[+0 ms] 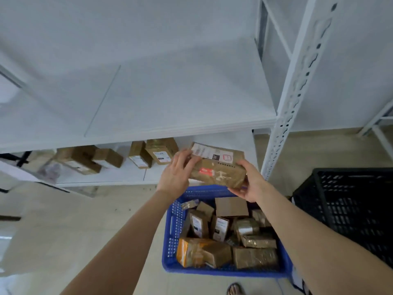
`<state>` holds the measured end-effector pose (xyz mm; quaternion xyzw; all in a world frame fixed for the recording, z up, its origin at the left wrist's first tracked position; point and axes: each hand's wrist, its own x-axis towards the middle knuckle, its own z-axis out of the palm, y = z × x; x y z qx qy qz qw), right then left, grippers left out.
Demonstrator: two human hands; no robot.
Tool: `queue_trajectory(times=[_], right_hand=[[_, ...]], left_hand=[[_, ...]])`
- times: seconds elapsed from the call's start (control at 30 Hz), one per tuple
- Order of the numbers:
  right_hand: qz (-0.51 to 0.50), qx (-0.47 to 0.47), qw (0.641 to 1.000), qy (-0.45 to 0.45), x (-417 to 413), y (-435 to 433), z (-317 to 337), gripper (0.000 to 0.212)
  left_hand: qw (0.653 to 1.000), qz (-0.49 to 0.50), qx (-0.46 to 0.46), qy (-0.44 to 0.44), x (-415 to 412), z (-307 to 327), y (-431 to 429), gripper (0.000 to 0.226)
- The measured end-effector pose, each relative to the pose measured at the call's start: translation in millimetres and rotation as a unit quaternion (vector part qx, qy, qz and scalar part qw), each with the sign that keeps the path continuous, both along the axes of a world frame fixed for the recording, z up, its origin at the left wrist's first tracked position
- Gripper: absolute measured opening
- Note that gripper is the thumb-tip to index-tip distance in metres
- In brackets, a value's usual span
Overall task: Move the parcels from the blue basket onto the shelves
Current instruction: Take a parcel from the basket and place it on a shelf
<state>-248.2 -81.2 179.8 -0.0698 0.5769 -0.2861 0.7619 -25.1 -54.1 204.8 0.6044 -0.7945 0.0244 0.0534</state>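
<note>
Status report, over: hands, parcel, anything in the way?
Grip: left hand and right hand both on parcel, above blue basket, facing lower shelf. Basket holds other parcels. No obstacle seen toward shelf.

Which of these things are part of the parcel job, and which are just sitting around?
In the job: held parcel, gripped by left hand and right hand; blue basket; basket parcels; lower shelf; shelved parcels.
Just there: black crate; far rack frame.

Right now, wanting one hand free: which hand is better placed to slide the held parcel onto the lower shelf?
Probably the left hand: it grips the parcel at the end nearest the lower shelf; the right hand holds the near corner.
</note>
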Motion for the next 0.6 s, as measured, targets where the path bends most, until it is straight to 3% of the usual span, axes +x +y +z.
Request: queue_trajectory(times=[0.07,0.13,0.23,0.33,0.47,0.6], right_hand=[[-0.024,-0.022,0.999,-0.037,2.3,9.1,18.0,0.041],[-0.049,-0.043,0.995,-0.069,3.2,17.1,36.9,0.039],[-0.058,-0.086,0.99,-0.094,1.6,26.6,64.1,0.041],[-0.051,-0.115,0.987,-0.104,-0.1,34.2,88.2,0.042],[0.035,-0.155,0.984,-0.086,-5.9,48.1,110.8,0.041],[0.073,-0.196,0.978,-0.023,-10.6,53.0,131.3,0.055]], left_hand=[[0.994,0.091,0.0,0.066,-2.4,25.2,6.3,0.073],[0.957,0.213,0.026,0.194,-5.4,50.8,8.1,0.06],[0.835,0.319,0.088,0.44,-15.3,90.8,9.4,0.055],[0.757,0.348,0.13,0.538,-27.2,122.3,14.4,0.065],[0.719,0.351,0.108,0.59,-32.5,158.2,20.3,0.056],[0.727,0.301,0.078,0.613,-33.1,199.0,19.6,0.048]])
